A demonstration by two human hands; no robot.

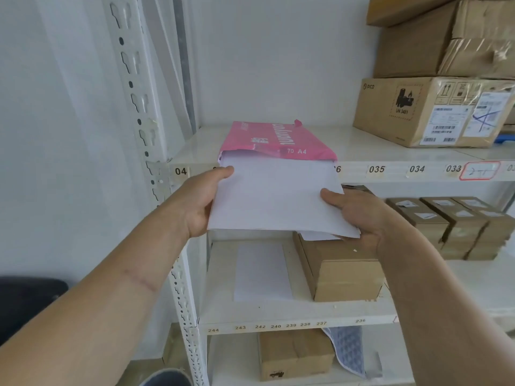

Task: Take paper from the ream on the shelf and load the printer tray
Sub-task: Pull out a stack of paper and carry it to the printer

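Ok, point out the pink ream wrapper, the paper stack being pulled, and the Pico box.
pink ream wrapper [274,140], head view, top face.
paper stack [274,196], head view, top sheet's middle.
Pico box [398,110], head view, front face.

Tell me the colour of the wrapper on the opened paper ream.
Pink with white lettering, on the paper ream wrapper; head view.

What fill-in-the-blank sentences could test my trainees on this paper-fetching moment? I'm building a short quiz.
1. The paper is being pulled out of a wrapper coloured ____.
2. The left hand and right hand grip the paper by its two ____.
3. The wrapper's print reads 70 and ____.
4. The box marked PICO stands on the ____ shelf as the wrapper.

Missing words: pink; sides; A4; same
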